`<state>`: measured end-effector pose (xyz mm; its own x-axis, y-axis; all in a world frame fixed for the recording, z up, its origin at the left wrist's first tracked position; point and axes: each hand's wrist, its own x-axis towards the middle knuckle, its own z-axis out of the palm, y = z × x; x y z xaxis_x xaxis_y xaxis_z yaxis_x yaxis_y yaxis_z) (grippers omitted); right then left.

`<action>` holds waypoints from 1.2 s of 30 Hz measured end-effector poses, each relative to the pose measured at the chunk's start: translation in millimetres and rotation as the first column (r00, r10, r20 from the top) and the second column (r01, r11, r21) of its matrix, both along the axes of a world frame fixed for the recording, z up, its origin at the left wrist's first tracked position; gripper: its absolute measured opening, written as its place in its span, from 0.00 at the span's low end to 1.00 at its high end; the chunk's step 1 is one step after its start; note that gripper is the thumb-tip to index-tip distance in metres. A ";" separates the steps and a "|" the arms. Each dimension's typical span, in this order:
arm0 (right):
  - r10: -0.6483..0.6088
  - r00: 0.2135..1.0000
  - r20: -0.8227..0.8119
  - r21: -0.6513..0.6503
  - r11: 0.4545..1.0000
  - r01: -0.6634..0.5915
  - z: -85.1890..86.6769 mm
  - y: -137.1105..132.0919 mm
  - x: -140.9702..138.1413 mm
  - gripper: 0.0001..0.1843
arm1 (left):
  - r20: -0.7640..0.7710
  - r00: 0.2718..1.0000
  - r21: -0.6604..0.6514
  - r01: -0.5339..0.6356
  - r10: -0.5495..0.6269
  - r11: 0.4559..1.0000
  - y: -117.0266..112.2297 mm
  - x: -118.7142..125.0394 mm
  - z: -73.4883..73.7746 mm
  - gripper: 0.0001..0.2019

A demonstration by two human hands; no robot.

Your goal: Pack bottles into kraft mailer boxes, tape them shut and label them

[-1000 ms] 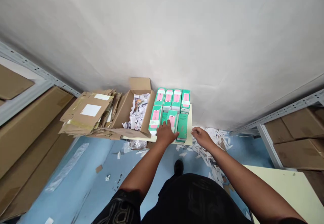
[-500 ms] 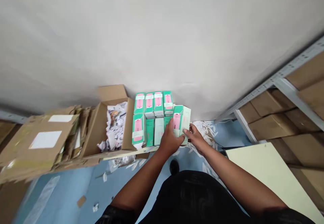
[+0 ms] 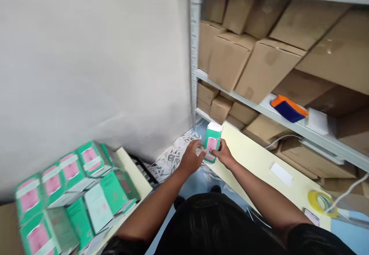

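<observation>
A small green carton with a pink picture (image 3: 212, 144) is upright in front of me, just over the near end of a pale yellow table. My right hand (image 3: 226, 155) is closed on its right side, the thumb across the lower front. My left hand (image 3: 191, 158) is at the carton's left edge with fingers curved and apart, its thumb tip at or near the cardboard; whether it touches is hard to tell. Several similar green cartons (image 3: 69, 166) are packed in rows on another table at the lower left.
Shredded paper (image 3: 170, 159) covers the floor by the wall. Grey metal shelving (image 3: 195, 47) with brown cardboard boxes (image 3: 230, 57) rises on the right. On the pale yellow table (image 3: 245, 159) lie a white slip (image 3: 281, 173), a yellow tape roll (image 3: 314, 201) and a phone (image 3: 311, 216).
My view has swung right, from the carton rows to the table beside the shelving. One carton has come along, now upright in my right hand; my left hand has loosened from it.
</observation>
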<state>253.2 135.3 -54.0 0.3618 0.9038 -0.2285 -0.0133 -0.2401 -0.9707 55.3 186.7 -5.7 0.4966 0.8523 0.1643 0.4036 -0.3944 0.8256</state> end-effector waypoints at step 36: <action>-0.031 0.938 0.346 -0.149 0.985 0.088 -83.5 -50.1 126.6 0.46 | -0.219 0.906 -0.221 0.315 -0.362 0.923 90.5 243.2 -46.1 0.05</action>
